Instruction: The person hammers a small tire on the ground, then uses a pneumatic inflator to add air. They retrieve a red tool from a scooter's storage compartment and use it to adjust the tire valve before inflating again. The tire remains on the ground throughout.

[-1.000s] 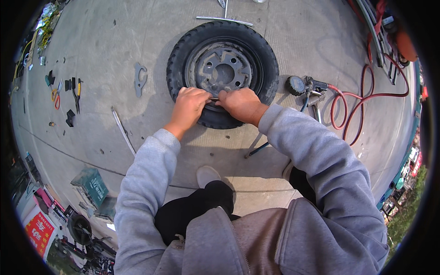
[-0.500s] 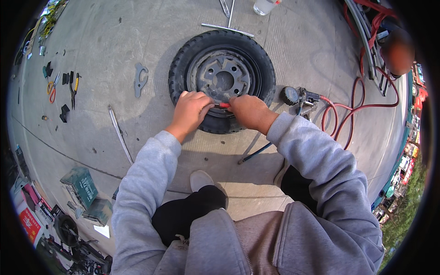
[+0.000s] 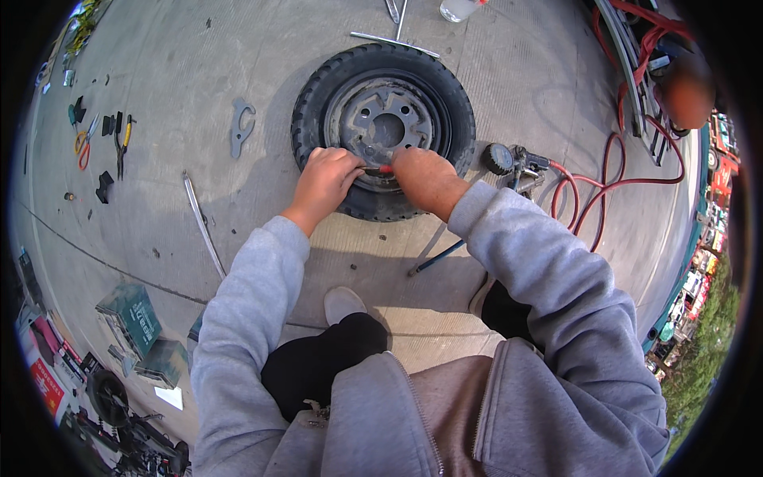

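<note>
A black tyre (image 3: 381,209) lies flat on the ground in front of me, fitted on a dark steel wheel (image 3: 413,119) with a round centre hole. Over the wheel's near side, my right hand (image 3: 430,181) is closed round a small red-handled tool (image 3: 385,168), whose thin end points left. My left hand (image 3: 324,184) has its fingers pinched together at that thin end; anything else between them is hidden. Just right of the tyre sit a tyre inflator gun (image 3: 534,163) and its round gauge (image 3: 498,158).
A red air hose (image 3: 608,191) loops at the right beside a metal frame (image 3: 628,63). Left are a flat grey hooked plate (image 3: 241,127), a long metal bar (image 3: 203,225), pliers (image 3: 123,147) and green boxes (image 3: 131,322). Beyond the tyre lies a T-shaped metal bar (image 3: 395,43).
Both hands and the tool sit slightly higher in the picture, as do the tyre and ground things, so the view has shifted a little. The thin end shows more between my hands.
</note>
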`<control>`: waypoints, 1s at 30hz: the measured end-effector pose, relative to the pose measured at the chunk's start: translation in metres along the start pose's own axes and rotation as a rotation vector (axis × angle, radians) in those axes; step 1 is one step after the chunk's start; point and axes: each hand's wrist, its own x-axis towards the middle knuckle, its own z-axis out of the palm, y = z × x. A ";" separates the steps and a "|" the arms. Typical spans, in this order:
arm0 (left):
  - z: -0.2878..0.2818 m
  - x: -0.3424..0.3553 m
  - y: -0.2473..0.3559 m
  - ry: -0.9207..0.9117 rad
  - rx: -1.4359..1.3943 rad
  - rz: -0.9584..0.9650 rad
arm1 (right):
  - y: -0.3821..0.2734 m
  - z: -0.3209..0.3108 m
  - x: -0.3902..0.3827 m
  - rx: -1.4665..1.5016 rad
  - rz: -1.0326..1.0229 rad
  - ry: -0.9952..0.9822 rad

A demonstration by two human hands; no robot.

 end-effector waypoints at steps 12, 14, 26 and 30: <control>-0.001 0.001 0.001 0.006 -0.027 -0.010 | 0.002 0.014 0.000 0.008 -0.011 0.034; -0.001 0.001 0.001 -0.003 -0.028 -0.016 | 0.003 0.016 0.000 0.044 0.024 0.120; -0.002 -0.001 0.000 -0.002 -0.024 -0.001 | 0.006 0.027 -0.001 0.116 0.054 0.144; -0.002 -0.001 0.000 0.000 0.000 0.007 | 0.009 0.033 -0.002 0.117 0.040 0.039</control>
